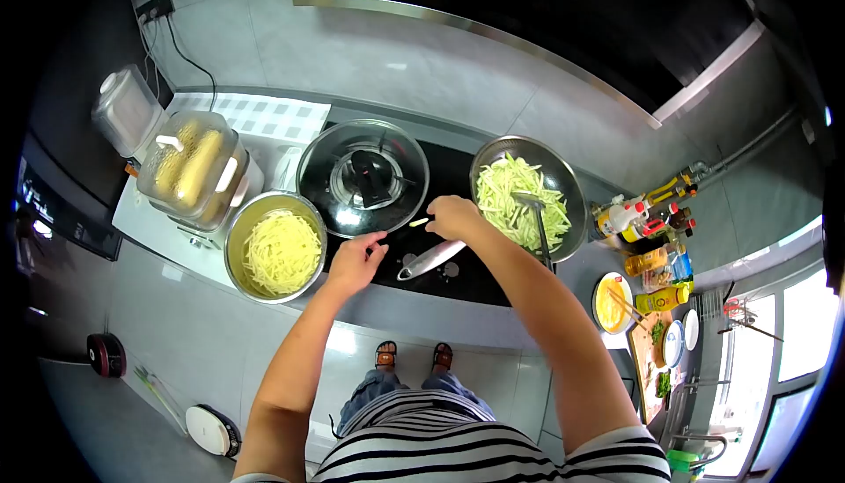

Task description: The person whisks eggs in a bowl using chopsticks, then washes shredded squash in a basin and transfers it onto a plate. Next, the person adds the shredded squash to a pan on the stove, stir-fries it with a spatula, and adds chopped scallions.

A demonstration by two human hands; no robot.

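My left hand (356, 265) is open, its fingers stretched toward the front rim of a round, see-through glass lid (330, 185) lying over a burner. Whether it touches the rim I cannot tell. My right hand (451, 218) is bent down over the black cooktop with fingertips pinched at a small pale vegetable strip (419, 222). Right of it stands a wok (570, 185) heaped with pale green vegetable strips (506, 191); a spatula (540, 229) rests in them. The wok's metal handle (431, 260) points toward the front left, below my right hand.
A metal pot (231, 258) of pale yellow shreds (283, 252) stands left, before a clear-lidded steamer (189, 166) holding corn-like pieces. Sauce bottles (647, 219), a plate with yellow liquid and chopsticks (609, 300), and a cutting board (650, 386) line the right. A range hood (493, 43) hangs above.
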